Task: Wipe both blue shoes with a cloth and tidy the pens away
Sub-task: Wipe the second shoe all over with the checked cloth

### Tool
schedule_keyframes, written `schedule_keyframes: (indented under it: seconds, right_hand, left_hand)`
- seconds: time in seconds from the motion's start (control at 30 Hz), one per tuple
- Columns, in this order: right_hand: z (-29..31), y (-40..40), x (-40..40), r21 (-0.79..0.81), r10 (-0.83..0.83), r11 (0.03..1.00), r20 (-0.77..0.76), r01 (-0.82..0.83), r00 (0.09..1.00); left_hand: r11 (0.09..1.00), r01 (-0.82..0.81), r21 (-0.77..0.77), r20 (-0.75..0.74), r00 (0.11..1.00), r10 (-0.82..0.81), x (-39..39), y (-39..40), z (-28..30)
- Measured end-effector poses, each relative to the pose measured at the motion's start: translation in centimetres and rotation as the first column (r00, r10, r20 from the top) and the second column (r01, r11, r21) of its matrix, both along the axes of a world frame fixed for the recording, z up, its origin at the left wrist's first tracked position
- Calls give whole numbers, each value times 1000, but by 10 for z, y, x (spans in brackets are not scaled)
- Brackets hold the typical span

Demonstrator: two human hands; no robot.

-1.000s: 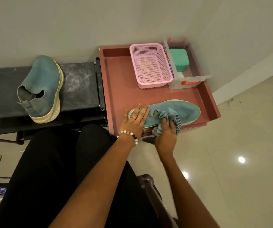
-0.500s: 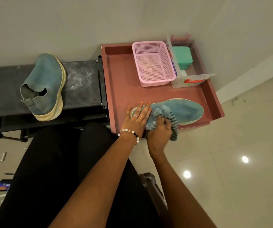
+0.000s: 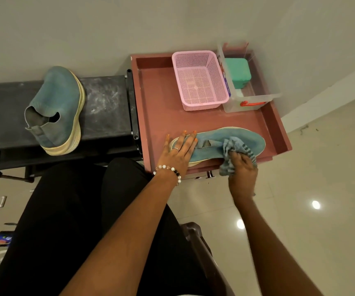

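Left hand lies flat on a blue shoe in the red tray; right hand grips a cloth near a pink basket

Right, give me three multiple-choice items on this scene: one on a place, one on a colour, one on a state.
1. Where does the shoe not being wiped lie?
A. in the pink basket
B. on the black bench
C. on the floor

2. What colour is the lidded box in the clear container?
A. green
B. yellow
C. white

3. How is the cloth held?
A. draped loose over the tray rim
B. pinned flat under the left hand
C. bunched in the right hand

B: the second shoe rests on its side on the black bench.
A: the box is green.
C: the right hand grips the cloth against the shoe in the tray.
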State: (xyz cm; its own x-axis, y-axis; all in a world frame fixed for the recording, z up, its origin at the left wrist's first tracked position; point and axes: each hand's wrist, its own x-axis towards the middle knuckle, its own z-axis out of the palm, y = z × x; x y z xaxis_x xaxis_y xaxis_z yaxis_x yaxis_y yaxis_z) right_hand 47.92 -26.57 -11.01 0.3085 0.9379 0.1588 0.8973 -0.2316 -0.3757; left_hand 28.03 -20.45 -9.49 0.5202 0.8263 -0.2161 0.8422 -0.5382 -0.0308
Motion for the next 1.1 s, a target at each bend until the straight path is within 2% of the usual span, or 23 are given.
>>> schedule_keyframes:
  seconds: [0.07, 0.13, 0.2, 0.3, 0.37, 0.4, 0.43, 0.47, 0.5, 0.53, 0.57, 0.6, 0.63, 0.67, 0.7, 0.73, 0.77, 0.83, 0.87, 0.9, 0.97, 1.03, 1.1]
  right_hand:
    - [7, 8, -37, -80, -215, 976, -155, 204, 964]
    - [11, 16, -72, -71, -294, 955, -134, 287, 946]
    - [13, 17, -85, -76, -222, 973, -84, 216, 971]
    - [20, 15, -78, -109, -37, 994, -179, 17, 983]
    - [34, 11, -70, -119, 102, 982, -321, -147, 941]
    - [43, 8, -67, -103, 102, 980, -470, -169, 877]
    - [53, 5, -64, -98, 27, 988, -658, -121, 753]
    - [61, 1, -59, -118, -93, 993, -843, -14, 531]
    - [65, -5, -52, -166, -189, 980, -953, 114, 236]
    - [67, -13, -45, -244, -235, 947, -970, 211, -67]
    - [68, -22, -38, -316, -237, 914, -925, 255, -295]
    - [68, -31, -33, -370, -227, 892, -864, 260, -449]
    - [70, -40, -30, -395, -205, 885, -807, 247, -555]
    - [73, -46, -28, -387, -164, 890, -765, 241, -623]
    - [76, -51, -26, -362, -120, 901, -738, 240, -664]
    - [80, -55, -26, -332, -80, 911, -724, 245, -685]
    - [85, -58, -26, -297, -50, 925, -715, 239, -697]
    - [93, -58, -28, -232, -19, 950, -709, 207, -705]
    - [98, -57, -30, -199, -7, 961, -713, 192, -701]
    - [103, -56, -33, -179, -2, 966, -729, 187, -684]
    - [113, -52, -35, -139, -2, 976, -773, 167, -634]
    - [121, -51, -36, -107, -8, 985, -814, 136, -581]
    - [128, -51, -34, -80, -19, 993, -833, 87, -553]
  left_hand:
    - [1000, -4, -3, 3, 1000, 4, 0, 0, -1]
    - [1000, -4, 4, 2, 1000, 4, 0, -2, -2]
    - [1000, 0, 6, 2, 1000, 0, 1, -3, 0]
    - [1000, 6, -10, -18, 1000, -6, 2, -2, 3]
    - [999, 9, -46, -26, 1000, -10, 1, -2, 7]
    - [998, 11, -62, -24, 1000, -13, -1, -3, 9]
    - [998, 16, -69, -20, 1000, -18, -2, -4, 13]
    - [997, 22, -68, -11, 1000, -23, -3, -6, 16]
    - [997, 22, -74, 12, 1000, -21, -4, -6, 20]
    - [996, 10, -92, 49, 999, -5, -6, -7, 25]
    - [992, -8, -122, 94, 995, 20, -7, -7, 29]
    - [987, -21, -159, 146, 988, 44, -8, -6, 32]
    - [979, -25, -201, 211, 975, 69, -10, -6, 37]
    - [970, -35, -241, 304, 946, 109, -11, -5, 41]
    - [961, -61, -271, 419, 891, 175, -12, -5, 44]
    - [945, -110, -308, 540, 797, 269, -12, -8, 48]
    - [914, -167, -370, 642, 665, 381, -11, -13, 53]
    - [822, -206, -532, 728, 385, 567, -7, -24, 67]
    - [769, -158, -619, 710, 306, 634, -4, -30, 75]
    - [714, -78, -696, 673, 277, 686, -1, -35, 82]
    - [595, 99, -797, 591, 329, 736, 4, -43, 92]
    - [478, 205, -854, 520, 371, 770, 5, -48, 98]
    - [355, 309, -882, 443, 293, 847, 3, -51, 98]
